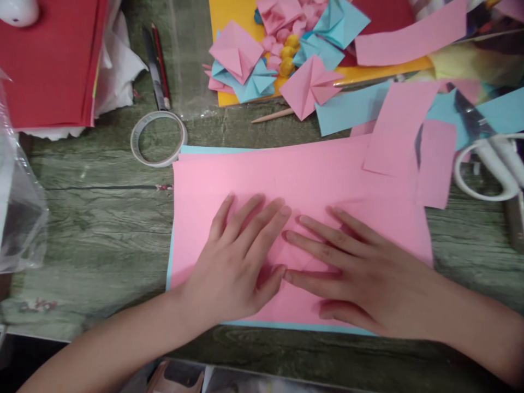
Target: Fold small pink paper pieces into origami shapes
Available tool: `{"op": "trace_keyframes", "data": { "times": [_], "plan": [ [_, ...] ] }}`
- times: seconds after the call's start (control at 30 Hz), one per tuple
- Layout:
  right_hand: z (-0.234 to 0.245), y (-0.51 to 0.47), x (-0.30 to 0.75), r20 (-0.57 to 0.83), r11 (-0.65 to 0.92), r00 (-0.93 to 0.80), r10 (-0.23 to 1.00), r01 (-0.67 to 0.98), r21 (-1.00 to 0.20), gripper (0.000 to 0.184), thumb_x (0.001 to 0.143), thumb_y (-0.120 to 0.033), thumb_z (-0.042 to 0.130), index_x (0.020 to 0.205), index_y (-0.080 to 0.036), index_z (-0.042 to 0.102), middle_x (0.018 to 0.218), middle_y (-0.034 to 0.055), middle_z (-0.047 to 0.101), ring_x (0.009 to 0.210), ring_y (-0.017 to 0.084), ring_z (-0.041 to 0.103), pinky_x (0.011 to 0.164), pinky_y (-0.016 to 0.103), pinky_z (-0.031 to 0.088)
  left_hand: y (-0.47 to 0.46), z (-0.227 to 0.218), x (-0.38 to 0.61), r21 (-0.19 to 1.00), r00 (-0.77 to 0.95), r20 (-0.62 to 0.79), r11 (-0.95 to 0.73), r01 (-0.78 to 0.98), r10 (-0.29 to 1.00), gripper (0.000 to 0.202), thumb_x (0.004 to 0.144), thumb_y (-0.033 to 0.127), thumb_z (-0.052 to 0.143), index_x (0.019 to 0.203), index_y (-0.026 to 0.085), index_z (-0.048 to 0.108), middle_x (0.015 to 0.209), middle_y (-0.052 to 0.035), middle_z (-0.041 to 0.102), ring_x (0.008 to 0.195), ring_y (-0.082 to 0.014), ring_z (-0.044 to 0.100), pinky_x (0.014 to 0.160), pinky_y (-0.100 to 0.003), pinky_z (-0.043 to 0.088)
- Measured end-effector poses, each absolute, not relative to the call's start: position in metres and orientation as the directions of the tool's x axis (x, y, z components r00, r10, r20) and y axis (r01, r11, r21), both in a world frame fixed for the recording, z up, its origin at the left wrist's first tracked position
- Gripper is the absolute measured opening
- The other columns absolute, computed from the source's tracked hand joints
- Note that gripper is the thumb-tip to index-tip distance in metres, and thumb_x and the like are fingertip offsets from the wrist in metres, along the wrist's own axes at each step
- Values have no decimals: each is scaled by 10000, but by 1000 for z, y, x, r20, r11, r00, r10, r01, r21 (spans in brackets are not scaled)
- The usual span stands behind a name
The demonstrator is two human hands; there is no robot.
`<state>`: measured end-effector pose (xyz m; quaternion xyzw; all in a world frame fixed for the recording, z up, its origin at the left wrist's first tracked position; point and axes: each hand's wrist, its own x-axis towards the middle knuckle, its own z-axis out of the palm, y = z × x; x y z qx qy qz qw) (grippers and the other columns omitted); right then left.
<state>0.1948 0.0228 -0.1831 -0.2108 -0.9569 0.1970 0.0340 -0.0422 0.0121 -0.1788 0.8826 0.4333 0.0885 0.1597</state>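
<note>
I see the bare, slender left forearm (126,330) slanting in from the near left, its wrist almost straight, the bare left hand (229,273) palm down with loosely spread fingers (270,229) pointing forward and a little right. The bare right forearm (466,319) enters opposite; the bare right hand (368,284), also palm down, fans leftward, index fingertip (290,276) at the left thumb's tip (280,272).

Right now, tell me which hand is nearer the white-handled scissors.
The right hand: it rests on the pink paper, below and left of the scissors in the picture. The left hand rests on the same paper, farther left of them.
</note>
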Motion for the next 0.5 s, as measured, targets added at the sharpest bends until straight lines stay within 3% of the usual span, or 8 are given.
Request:
{"op": "trace_keyframes", "data": {
  "times": [0.5],
  "plan": [
    [-183,23,195,-17,839,-909,417,392,-376,538,872,-510,454,1374,-336,369,1520,86,216,1391,290,152,1086,561,128,11,-178,-40,393,584,33,-548,739,811,713,785,327,565,1376,57,271,1401,-152,429,1328,-314,287,1120,-549,116]
  ]
}}
